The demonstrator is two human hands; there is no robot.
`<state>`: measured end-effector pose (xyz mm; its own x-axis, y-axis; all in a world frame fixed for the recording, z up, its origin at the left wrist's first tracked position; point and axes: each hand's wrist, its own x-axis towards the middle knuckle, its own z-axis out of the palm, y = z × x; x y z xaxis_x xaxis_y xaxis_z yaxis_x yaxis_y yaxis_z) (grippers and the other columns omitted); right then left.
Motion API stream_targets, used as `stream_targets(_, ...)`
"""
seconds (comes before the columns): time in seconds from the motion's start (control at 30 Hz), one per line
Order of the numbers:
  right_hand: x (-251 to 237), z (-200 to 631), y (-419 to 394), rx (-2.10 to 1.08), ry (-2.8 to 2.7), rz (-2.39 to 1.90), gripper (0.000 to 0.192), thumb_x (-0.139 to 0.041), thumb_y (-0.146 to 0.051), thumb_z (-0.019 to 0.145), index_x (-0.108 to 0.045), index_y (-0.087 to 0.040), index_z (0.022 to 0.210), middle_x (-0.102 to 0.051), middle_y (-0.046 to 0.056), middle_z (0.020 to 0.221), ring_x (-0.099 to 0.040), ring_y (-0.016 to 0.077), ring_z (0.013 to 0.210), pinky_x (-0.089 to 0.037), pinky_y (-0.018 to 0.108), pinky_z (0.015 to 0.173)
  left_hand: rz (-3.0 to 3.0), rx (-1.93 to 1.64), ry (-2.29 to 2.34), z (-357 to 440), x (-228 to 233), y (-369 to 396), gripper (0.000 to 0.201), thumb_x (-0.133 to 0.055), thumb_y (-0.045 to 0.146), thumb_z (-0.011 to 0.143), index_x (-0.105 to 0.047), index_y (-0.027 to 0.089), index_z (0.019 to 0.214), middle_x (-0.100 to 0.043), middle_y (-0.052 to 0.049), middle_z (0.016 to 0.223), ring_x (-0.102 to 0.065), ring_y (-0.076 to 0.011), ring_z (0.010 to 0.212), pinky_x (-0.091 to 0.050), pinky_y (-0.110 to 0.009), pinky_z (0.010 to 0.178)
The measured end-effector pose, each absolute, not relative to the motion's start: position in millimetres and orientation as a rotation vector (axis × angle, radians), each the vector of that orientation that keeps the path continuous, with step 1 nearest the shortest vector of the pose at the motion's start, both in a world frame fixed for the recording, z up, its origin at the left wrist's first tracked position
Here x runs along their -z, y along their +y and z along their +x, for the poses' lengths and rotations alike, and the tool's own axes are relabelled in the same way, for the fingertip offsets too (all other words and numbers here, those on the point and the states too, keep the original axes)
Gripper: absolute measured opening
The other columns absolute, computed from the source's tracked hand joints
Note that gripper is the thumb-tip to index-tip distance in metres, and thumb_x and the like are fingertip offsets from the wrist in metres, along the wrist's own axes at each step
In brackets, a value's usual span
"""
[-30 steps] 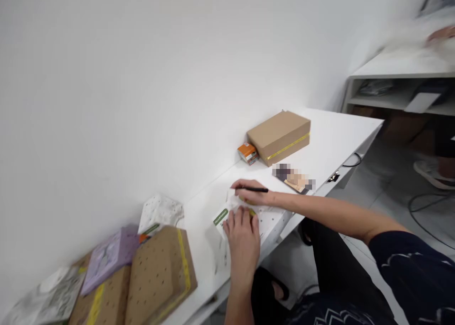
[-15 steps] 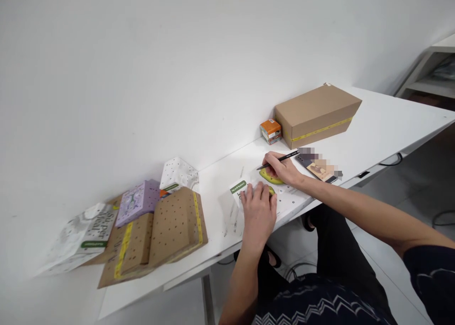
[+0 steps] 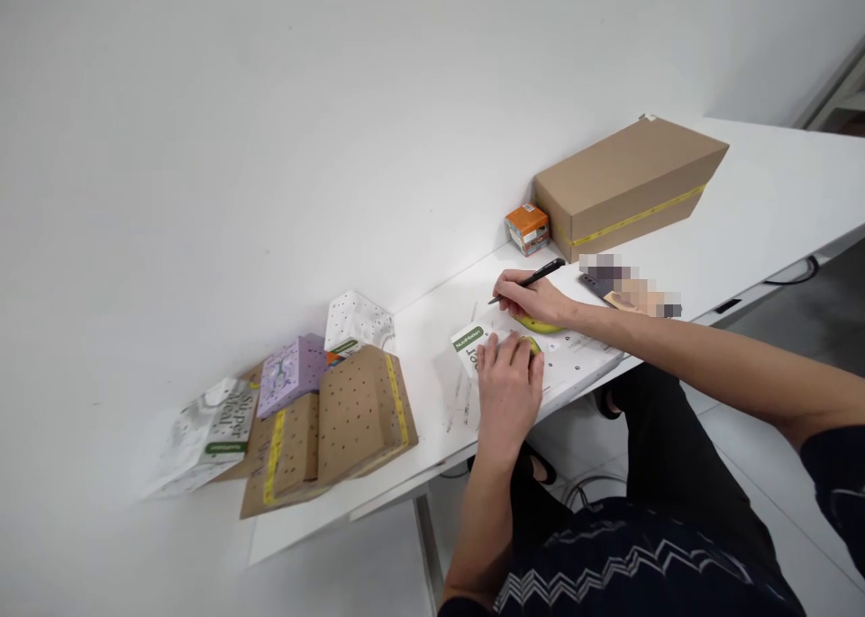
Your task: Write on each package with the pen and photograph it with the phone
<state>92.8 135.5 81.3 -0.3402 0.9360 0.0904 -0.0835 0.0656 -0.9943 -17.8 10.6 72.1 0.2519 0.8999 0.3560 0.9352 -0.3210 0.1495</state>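
Pen in right hand

The pen is black, the big box brown with a yellow stripe, the little box orange.

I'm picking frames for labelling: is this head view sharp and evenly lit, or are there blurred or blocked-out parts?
Head view: even, soft light, no glare; the right hand with its pen and the left hand on the white packet are sharp; the bags at the left edge smear slightly; a pixelated patch hides something on the table.
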Motion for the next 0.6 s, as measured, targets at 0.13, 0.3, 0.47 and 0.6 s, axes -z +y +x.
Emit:
stream_targets(0.13, -79.6, 94.9, 131.7, -1.387, -1.497, -0.961, 0.031, -0.048, -0.039, 0.087, -0.057, -0.017, 0.068, -0.050, -0.003, 0.054, -0.043, 0.0071, 0.047, -0.035, 0.020, 0.045, -2.499, 0.666, -1.631, -17.9, -71.8, 14.0, 0.026, -0.044, 0.025, 0.096, -0.063, 0.015, 0.111, -0.067, -0.008, 0.116, -0.059, -0.0189, 0.112, -0.040, -0.042, 0.110)
stream_targets(0.3, -81.7, 95.9, 130.7, -1.236, -1.648, -0.959, 0.037, -0.042, -0.044, 0.090, -0.056, -0.017, 0.068, -0.047, -0.004, 0.055, -0.042, 0.0085, 0.052, -0.034, 0.022, 0.052, -2.519, 0.743, -1.500, -17.7, -72.3, 16.6, 0.021, -0.046, 0.023, 0.096, -0.062, 0.015, 0.106, -0.069, -0.006, 0.108, -0.062, -0.0158, 0.105, -0.042, -0.038, 0.110)
stream_targets(0.47, -86.7, 98.5, 131.1, -1.187, -1.811, -0.952, 0.037, -0.042, -0.045, 0.090, -0.060, -0.017, 0.073, -0.055, -0.002, 0.063, -0.046, 0.0109, 0.059, -0.035, 0.025, 0.059, -2.517, 0.744, -1.477, -16.7, -73.5, 17.3, 0.019, -0.047, 0.022, 0.095, -0.062, 0.015, 0.105, -0.069, -0.008, 0.107, -0.063, -0.0175, 0.104, -0.044, -0.040, 0.108)
stream_targets(0.6, -91.8, 99.3, 128.8, -1.209, -1.837, -0.981, 0.034, -0.044, -0.043, 0.088, -0.060, -0.017, 0.072, -0.057, -0.001, 0.064, -0.046, 0.0114, 0.059, -0.036, 0.026, 0.059, -2.525, 0.747, -1.488, -16.7, -73.4, 17.3, 0.019, -0.047, 0.022, 0.095, -0.061, 0.016, 0.105, -0.069, -0.008, 0.107, -0.062, -0.0182, 0.104, -0.045, -0.042, 0.107)
